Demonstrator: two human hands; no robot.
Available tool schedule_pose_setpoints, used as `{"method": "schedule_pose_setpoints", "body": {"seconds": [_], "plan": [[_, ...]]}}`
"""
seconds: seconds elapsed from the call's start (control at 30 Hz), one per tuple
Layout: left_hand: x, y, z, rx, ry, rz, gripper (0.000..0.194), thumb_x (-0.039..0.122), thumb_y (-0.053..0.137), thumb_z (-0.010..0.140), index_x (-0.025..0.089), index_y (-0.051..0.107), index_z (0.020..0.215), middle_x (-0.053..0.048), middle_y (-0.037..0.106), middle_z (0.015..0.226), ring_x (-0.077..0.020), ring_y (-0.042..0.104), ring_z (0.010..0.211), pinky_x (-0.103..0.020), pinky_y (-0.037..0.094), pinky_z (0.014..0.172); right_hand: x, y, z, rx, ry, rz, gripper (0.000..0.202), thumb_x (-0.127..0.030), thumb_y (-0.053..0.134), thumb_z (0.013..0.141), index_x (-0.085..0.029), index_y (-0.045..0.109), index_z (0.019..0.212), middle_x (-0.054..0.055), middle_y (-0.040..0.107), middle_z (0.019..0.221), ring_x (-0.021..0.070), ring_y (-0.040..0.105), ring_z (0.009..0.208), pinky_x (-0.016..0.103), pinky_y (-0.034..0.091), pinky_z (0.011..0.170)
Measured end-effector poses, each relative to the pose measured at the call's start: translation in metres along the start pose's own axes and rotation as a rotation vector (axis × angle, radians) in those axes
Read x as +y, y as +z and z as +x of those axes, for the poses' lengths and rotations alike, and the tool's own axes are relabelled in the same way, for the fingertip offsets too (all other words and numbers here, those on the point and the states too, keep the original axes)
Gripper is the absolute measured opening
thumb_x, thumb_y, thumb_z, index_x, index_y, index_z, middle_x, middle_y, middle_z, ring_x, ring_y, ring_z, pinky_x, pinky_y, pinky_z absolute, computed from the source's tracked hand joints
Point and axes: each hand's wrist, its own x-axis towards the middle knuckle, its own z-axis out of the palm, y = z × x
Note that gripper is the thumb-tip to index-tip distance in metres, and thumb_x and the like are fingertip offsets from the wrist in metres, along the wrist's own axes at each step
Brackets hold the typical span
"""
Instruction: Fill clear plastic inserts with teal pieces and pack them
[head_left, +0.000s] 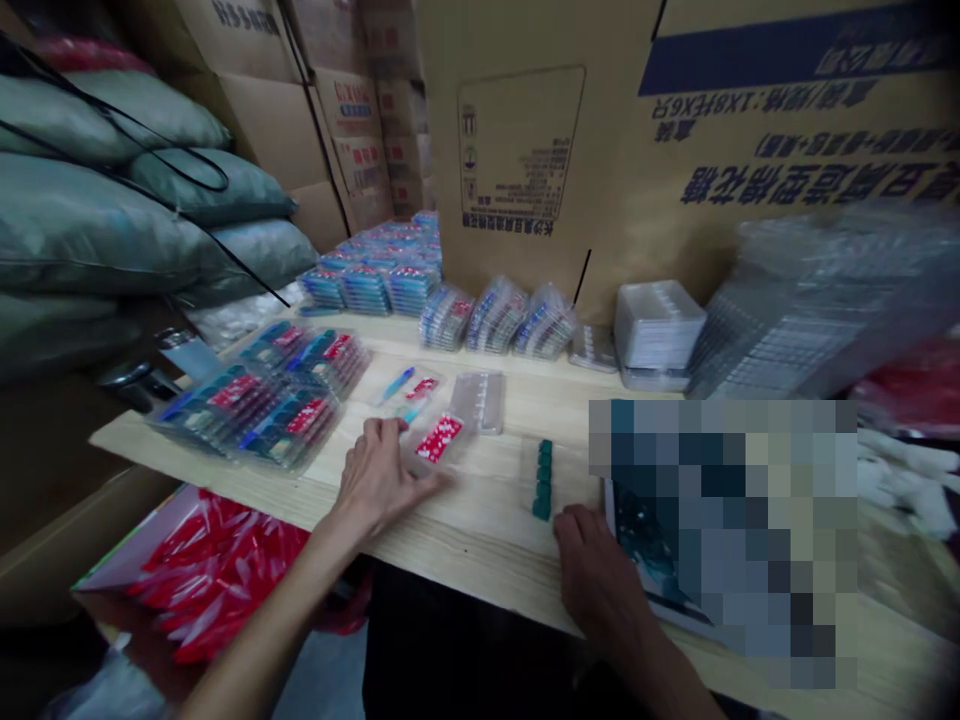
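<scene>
My left hand (384, 480) grips the near left edge of a clear plastic tray (466, 452) that carries a red card with white specks (439, 438). Just beyond it lies another clear tray holding a blue stick (399, 382) and a small red card (421, 388). My right hand (596, 560) is closed, its fingers curled at the near right corner of a clear tray with a row of dark green pieces (543, 480). What its fingertips hold is hidden. An upturned-looking clear tray (478, 402) lies between the two hands, farther back.
Stacks of filled packs (262, 395) stand at the left, with more packs (375, 285) behind. Clear lids (660, 325) are piled at the back right. A container (645, 545), partly blurred out, sits right of my right hand. Red plastic pieces (225, 560) fill a box below the table edge.
</scene>
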Motion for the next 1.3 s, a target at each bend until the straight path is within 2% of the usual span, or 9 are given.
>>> {"method": "schedule_pose_setpoints", "body": {"seconds": [0.13, 0.23, 0.37, 0.53, 0.67, 0.83, 1.03, 1.17, 1.3], "plan": [[0.020, 0.030, -0.060, -0.136, -0.004, -0.062, 0.074, 0.063, 0.068, 0.069, 0.016, 0.050, 0.124, -0.017, 0.053, 0.120, -0.0369, 0.058, 0.108, -0.049, 0.048, 0.090, 0.006, -0.013, 0.010, 0.063, 0.010, 0.033, 0.029, 0.008, 0.043, 0.079, -0.015, 0.057, 0.086, 0.009, 0.056, 0.088, 0.0233, 0.048, 0.086, 0.034, 0.041, 0.076], [0.034, 0.048, -0.071, -0.042, -0.011, -0.157, 0.079, 0.065, 0.070, 0.070, 0.014, 0.050, 0.128, -0.022, 0.051, 0.131, -0.0437, 0.047, 0.126, -0.057, 0.041, 0.100, 0.007, -0.022, 0.016, 0.108, 0.005, 0.024, 0.027, 0.007, 0.043, 0.080, -0.015, 0.057, 0.086, 0.008, 0.054, 0.085, 0.0232, 0.046, 0.083, 0.034, 0.041, 0.075], [0.054, 0.040, -0.048, 0.120, 0.229, -0.425, 0.067, 0.050, 0.072, 0.077, 0.021, 0.051, 0.133, -0.018, 0.040, 0.151, -0.0395, 0.022, 0.147, -0.057, 0.024, 0.116, -0.003, -0.048, 0.019, 0.126, -0.007, 0.065, 0.028, 0.007, 0.041, 0.079, -0.017, 0.054, 0.086, 0.007, 0.052, 0.084, 0.0220, 0.046, 0.081, 0.033, 0.041, 0.072], [0.073, 0.010, 0.001, 0.041, 0.649, -0.732, 0.029, 0.026, 0.061, 0.087, 0.022, 0.067, 0.115, -0.012, 0.065, 0.126, -0.0298, 0.052, 0.129, -0.046, 0.034, 0.112, -0.018, -0.105, 0.034, 0.174, -0.104, 0.213, 0.023, 0.001, 0.040, 0.086, -0.020, 0.051, 0.090, 0.006, 0.051, 0.084, 0.0216, 0.048, 0.082, 0.034, 0.042, 0.072], [0.069, -0.007, 0.025, -0.020, 0.555, -1.018, 0.025, 0.029, 0.068, 0.084, 0.017, 0.068, 0.107, -0.008, 0.070, 0.097, -0.0203, 0.064, 0.092, -0.032, 0.047, 0.091, -0.015, -0.129, 0.071, 0.290, -0.108, 0.360, 0.016, -0.011, 0.042, 0.092, -0.021, 0.051, 0.100, 0.005, 0.054, 0.090, 0.0195, 0.053, 0.082, 0.034, 0.045, 0.075], [0.038, -0.010, 0.023, -0.170, 0.291, -1.268, 0.048, 0.031, 0.077, 0.075, 0.016, 0.058, 0.116, -0.001, 0.064, 0.078, -0.0133, 0.060, 0.069, -0.023, 0.047, 0.065, -0.006, -0.079, 0.117, 0.273, 0.066, 0.743, 0.033, -0.017, 0.043, 0.088, -0.021, 0.045, 0.121, 0.000, 0.054, 0.087, 0.0144, 0.056, 0.071, 0.028, 0.048, 0.068], [0.002, 0.031, 0.010, -0.333, -0.022, -1.075, 0.054, 0.029, 0.075, 0.069, 0.013, 0.056, 0.118, 0.001, 0.061, 0.078, -0.0121, 0.055, 0.059, -0.024, 0.043, 0.054, -0.018, 0.003, 0.116, -0.026, 0.382, 0.713, 0.029, -0.017, 0.047, 0.083, -0.017, 0.054, 0.111, -0.002, 0.055, 0.069, 0.0156, 0.056, 0.064, 0.027, 0.046, 0.065], [-0.007, 0.058, 0.014, -0.272, -0.008, -0.849, 0.046, 0.028, 0.068, 0.071, 0.011, 0.065, 0.114, -0.001, 0.060, 0.077, -0.0157, 0.056, 0.066, -0.028, 0.045, 0.061, -0.025, 0.019, 0.104, -0.126, 0.481, 0.680, 0.036, -0.013, 0.052, 0.077, -0.017, 0.057, 0.113, 0.001, 0.063, 0.075, 0.0162, 0.059, 0.070, 0.027, 0.048, 0.069], [-0.006, 0.062, 0.017, -0.155, 0.053, -0.663, 0.039, 0.026, 0.070, 0.069, 0.014, 0.071, 0.106, -0.005, 0.062, 0.086, -0.0188, 0.059, 0.075, -0.031, 0.047, 0.069, -0.026, 0.020, 0.106, -0.086, 0.528, 0.743, 0.032, -0.014, 0.056, 0.074, -0.016, 0.062, 0.106, 0.004, 0.067, 0.081, 0.0172, 0.061, 0.075, 0.029, 0.049, 0.072]]}}
